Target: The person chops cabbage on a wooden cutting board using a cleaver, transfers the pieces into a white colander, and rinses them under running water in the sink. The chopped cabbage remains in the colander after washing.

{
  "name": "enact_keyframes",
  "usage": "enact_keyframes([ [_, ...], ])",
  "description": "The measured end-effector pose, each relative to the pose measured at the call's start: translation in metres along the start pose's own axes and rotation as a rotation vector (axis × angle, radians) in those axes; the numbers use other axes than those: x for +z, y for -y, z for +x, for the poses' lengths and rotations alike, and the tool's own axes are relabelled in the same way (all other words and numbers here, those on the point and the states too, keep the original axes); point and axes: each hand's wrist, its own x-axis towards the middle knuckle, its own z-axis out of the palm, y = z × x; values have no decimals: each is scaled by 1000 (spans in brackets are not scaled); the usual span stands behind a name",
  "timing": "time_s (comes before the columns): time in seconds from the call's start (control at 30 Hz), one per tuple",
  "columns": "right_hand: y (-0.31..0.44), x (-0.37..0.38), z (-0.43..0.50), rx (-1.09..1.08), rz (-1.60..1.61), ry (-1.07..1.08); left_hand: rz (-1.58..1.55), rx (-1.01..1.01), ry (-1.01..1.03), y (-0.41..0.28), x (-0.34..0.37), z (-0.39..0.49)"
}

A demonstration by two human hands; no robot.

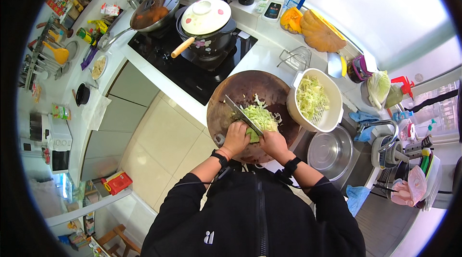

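Observation:
A round wooden chopping board [231, 85] lies before me, with a heap of shredded cabbage [260, 117] on it. My right hand [275, 143] grips the handle end of a kitchen knife [241, 113], whose blade slants across the board along the left side of the shreds. My left hand [236, 137] presses on the cabbage at the near side of the blade, fingers bent; its fingertips are partly hidden. At the board's right edge stands a cream plastic colander basket [335, 92] holding more shredded cabbage [311, 98].
A lidded pot [209, 46] and a lidded frying pan [153, 13] stand on the black cooktop [155, 53]. To the right, a metal basin [330, 153] sits in the sink near the faucet [391, 127]. Cut pumpkin [319, 33] and a wire rack [296, 58] are behind the board.

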Motion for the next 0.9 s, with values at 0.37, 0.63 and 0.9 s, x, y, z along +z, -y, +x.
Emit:
enact_keyframes([
  [0.37, 16, -73, -44, 41, -74, 121, -29, 7, 57, 3, -1, -4],
  [0.63, 7, 1, -3, 30, 2, 41, 15, 30, 44, 4, 1, -2],
  [0.9, 16, -61, -30, 44, 27, 73, -30, 14, 1, 3, 1, -5],
])
